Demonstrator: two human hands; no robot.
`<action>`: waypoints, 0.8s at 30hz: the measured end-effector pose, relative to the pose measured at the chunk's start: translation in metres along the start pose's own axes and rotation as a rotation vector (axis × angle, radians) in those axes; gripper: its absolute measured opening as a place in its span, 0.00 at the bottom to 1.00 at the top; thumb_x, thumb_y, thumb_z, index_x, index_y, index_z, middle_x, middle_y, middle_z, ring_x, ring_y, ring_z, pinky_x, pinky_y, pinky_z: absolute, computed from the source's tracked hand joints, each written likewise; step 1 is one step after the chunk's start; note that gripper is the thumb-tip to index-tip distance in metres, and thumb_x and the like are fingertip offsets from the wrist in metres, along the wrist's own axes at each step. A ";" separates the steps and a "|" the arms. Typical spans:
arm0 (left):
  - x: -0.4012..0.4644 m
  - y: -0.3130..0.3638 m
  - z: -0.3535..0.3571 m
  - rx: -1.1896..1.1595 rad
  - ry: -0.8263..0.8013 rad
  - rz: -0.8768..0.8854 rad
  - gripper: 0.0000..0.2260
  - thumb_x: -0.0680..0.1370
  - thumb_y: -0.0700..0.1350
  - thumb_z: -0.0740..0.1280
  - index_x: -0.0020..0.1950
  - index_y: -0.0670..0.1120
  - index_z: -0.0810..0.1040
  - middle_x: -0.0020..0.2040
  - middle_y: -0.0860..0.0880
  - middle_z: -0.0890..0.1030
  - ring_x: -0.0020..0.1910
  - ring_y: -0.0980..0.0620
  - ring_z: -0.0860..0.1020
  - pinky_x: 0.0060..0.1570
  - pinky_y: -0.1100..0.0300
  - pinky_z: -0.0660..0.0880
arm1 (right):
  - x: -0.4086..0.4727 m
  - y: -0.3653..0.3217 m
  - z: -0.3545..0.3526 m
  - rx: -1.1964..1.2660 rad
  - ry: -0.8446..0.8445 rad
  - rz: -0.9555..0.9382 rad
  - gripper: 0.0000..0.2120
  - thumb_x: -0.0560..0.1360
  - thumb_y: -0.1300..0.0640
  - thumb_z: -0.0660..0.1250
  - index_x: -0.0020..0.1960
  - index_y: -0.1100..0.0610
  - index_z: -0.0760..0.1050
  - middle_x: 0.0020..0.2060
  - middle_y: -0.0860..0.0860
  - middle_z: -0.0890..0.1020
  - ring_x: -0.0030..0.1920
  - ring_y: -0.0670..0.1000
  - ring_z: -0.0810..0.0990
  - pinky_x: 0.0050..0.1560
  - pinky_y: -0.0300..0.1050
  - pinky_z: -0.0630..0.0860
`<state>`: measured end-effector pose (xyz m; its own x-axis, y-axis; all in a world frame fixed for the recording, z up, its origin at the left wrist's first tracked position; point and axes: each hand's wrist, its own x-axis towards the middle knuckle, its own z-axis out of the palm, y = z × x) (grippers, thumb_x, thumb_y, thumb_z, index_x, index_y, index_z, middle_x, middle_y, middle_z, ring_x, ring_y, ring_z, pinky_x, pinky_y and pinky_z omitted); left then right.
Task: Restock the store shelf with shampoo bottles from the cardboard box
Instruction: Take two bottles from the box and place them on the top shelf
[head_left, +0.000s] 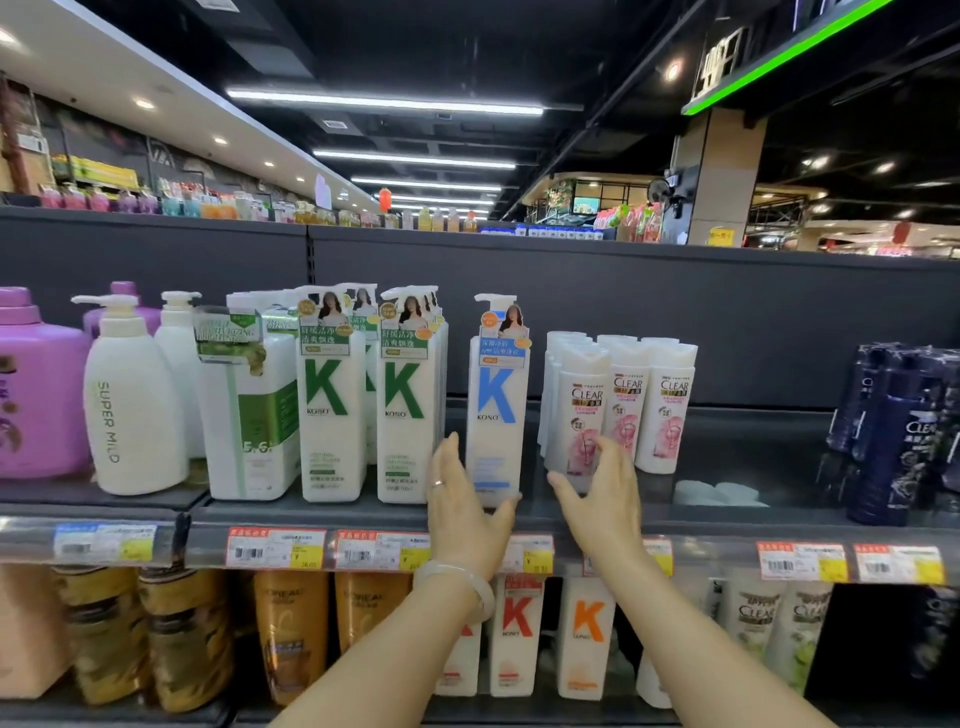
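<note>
A white pump shampoo bottle with a blue K (496, 395) stands upright on the dark shelf (737, 519), near its front edge. My left hand (462, 514) rests against the bottle's lower left side, fingers straight and the thumb across the front of its base. My right hand (605, 499) is spread open just right of the bottle and apart from it, in front of the pink-flowered CLEAR bottles (626, 410). No cardboard box is in view.
Green K bottles (408, 405) stand close on the left, with a Super Mild bottle (132, 410) and a purple jug (36, 384) beyond. Dark CLEAR bottles (893, 431) sit far right. Bare shelf lies between the pink and dark bottles. Price tags (275, 551) line the edge above lower-shelf bottles (519, 639).
</note>
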<state>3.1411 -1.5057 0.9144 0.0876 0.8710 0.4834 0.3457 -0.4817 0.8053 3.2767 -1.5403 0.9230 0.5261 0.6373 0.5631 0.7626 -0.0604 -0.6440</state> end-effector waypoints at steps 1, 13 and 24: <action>-0.004 -0.002 -0.005 0.005 -0.012 0.025 0.40 0.70 0.45 0.73 0.74 0.48 0.51 0.74 0.48 0.57 0.73 0.51 0.56 0.72 0.52 0.58 | -0.006 -0.004 0.001 -0.010 0.019 -0.019 0.31 0.72 0.52 0.69 0.70 0.59 0.61 0.66 0.55 0.68 0.66 0.53 0.66 0.64 0.43 0.63; -0.083 -0.058 -0.057 0.058 -0.119 0.100 0.31 0.71 0.45 0.71 0.71 0.44 0.62 0.69 0.44 0.67 0.70 0.47 0.63 0.68 0.62 0.56 | -0.123 -0.027 0.013 -0.134 -0.017 0.004 0.25 0.74 0.51 0.66 0.67 0.60 0.65 0.62 0.57 0.71 0.64 0.55 0.68 0.64 0.51 0.67; -0.220 -0.233 -0.107 0.725 -0.806 -0.363 0.29 0.70 0.49 0.72 0.67 0.43 0.65 0.67 0.42 0.67 0.66 0.41 0.64 0.63 0.50 0.67 | -0.318 0.049 0.099 -0.293 -0.799 0.426 0.23 0.73 0.53 0.68 0.61 0.66 0.67 0.59 0.63 0.71 0.61 0.61 0.70 0.55 0.50 0.67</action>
<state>2.9412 -1.5960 0.6573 0.3560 0.8820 -0.3087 0.9078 -0.2480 0.3383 3.1091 -1.6699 0.6607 0.4514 0.8473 -0.2798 0.6872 -0.5302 -0.4967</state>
